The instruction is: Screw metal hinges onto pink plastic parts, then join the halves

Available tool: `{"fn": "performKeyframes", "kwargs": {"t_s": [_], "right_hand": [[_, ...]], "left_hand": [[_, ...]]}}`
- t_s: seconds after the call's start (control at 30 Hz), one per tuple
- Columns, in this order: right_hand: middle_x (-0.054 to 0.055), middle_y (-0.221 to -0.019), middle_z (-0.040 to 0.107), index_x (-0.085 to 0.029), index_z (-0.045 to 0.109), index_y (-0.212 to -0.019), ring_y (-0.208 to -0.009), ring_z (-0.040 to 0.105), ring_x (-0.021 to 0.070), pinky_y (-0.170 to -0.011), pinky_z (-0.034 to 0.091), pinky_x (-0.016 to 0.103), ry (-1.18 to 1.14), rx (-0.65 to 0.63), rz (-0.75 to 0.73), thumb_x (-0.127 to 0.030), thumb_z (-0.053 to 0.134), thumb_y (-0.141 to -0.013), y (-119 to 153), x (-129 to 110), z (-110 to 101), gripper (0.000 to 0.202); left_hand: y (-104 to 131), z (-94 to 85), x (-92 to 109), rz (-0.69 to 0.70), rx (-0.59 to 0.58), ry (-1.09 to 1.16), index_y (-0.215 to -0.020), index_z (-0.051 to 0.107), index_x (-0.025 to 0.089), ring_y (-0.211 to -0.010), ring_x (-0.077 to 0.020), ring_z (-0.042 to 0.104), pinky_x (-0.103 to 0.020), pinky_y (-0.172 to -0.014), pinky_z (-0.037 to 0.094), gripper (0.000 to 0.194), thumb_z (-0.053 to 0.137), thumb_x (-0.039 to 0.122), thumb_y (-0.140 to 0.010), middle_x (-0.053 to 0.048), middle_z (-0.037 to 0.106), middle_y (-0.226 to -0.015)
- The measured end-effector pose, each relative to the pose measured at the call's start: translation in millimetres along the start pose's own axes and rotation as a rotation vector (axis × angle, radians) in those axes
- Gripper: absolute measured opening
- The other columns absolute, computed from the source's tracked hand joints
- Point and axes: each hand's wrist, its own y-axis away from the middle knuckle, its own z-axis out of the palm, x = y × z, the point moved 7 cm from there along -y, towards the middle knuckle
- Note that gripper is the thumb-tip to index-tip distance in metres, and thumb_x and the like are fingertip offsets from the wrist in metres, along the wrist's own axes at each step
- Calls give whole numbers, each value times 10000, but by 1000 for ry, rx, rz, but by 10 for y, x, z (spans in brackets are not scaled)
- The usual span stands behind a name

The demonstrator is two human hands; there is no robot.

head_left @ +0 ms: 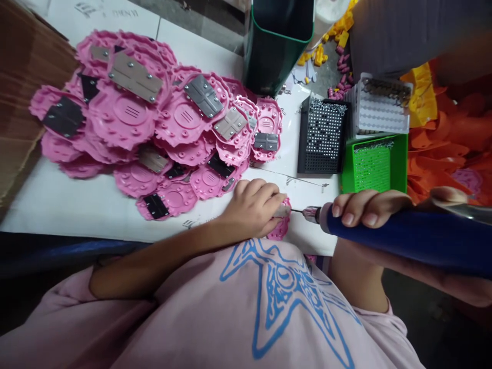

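I see the left hand (253, 207) curled down over a pink plastic disc (282, 228) at the near edge of the white table (77, 205), close against my body. Its fingers are closed on the disc and on a small grey metal plate (283, 210) that shows at the fingertips. Most of the disc is hidden under the hand.

The right hand (367, 207) is wrapped around the blue barrel of a powered screwdriver (403, 238). The bit (298, 210) lies level, points left and meets the metal plate.

Handling judgement: the disc looks like thin moulded plastic, light and stiff, with a scalloped rim and small studs. It would likely skid under sideways bit pressure, so a hold flat across the top with fingertips pinning the plate looks soundest. The plate is small and could shift before it is fastened.

Room: to the far left, a heap of pink discs with plates (154, 128) fills much of the table. To the far right stand a black screw tray (323, 136), a green tray (374, 164) and a white tray (380, 107), near the screwdriver's nose. A dark green bin (277, 46) stands at the far middle. Orange parts (449, 138) are piled at the right. Bare table remains at the near left. The near table edge lies just beside the disc, so there is little margin toward me.
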Motion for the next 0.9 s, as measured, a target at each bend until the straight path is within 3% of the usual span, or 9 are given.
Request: {"fn": "performKeyframes", "kwargs": {"t_s": [0.07, 0.13, 0.27, 0.4, 0.6, 0.9], "right_hand": [[2, -672, 534, -405, 549, -1117, -578, 552, 229, -565, 477, 460, -40, 195, -171, -648, 692, -608, -37, -211, 6, 582], [-19, -644, 509, -391, 539, -1145, -532, 527, 194, -530, 479, 409, -96, 292, -276, -613, 700, -637, -77, -375, 21, 578], [-19, -652, 482, -333, 543, -1157, -521, 494, 177, -513, 452, 372, -174, 252, -332, -632, 657, -674, -135, -459, 71, 579], [-32, -642, 443, -402, 479, -1194, -509, 457, 184, -527, 421, 367, -68, 212, -324, -657, 593, -715, -114, -377, 114, 554], [-19, -654, 459, -318, 518, -1182, -508, 463, 179, -486, 440, 363, -129, 348, -344, -665, 620, -681, -71, -414, 71, 617], [-39, -615, 407, -397, 499, -1171, -482, 444, 169, -488, 450, 355, -45, 343, -324, -623, 645, -689, -84, -372, 72, 552]], "left_hand": [[0, -2, 1, 1, 2, -1, -1086, 595, 147, -922, -246, 474, -386, -742, 286, 372, 579, 385, -801, -87, 618, -1001], [3, 4, -3, 1, 0, 1, -1091, 592, 149, -926, -247, 471, -388, -743, 284, 371, 574, 382, -803, -88, 615, -1005], [10, 25, -13, -2, -17, 6, -1107, 584, 152, -938, -252, 465, -391, -744, 284, 376, 571, 372, -803, -89, 606, -1015], [7, 22, -11, 0, -15, 5, -1094, 588, 154, -935, -249, 460, -393, -741, 292, 362, 572, 368, -803, -87, 603, -1016], [10, 25, -10, 2, -17, 1, -1091, 589, 163, -939, -250, 460, -391, -747, 287, 357, 569, 377, -806, -91, 606, -1018], [4, 29, -10, -2, -28, 10, -1064, 599, 174, -935, -252, 464, -393, -748, 285, 322, 560, 372, -813, -90, 612, -1019]]}}
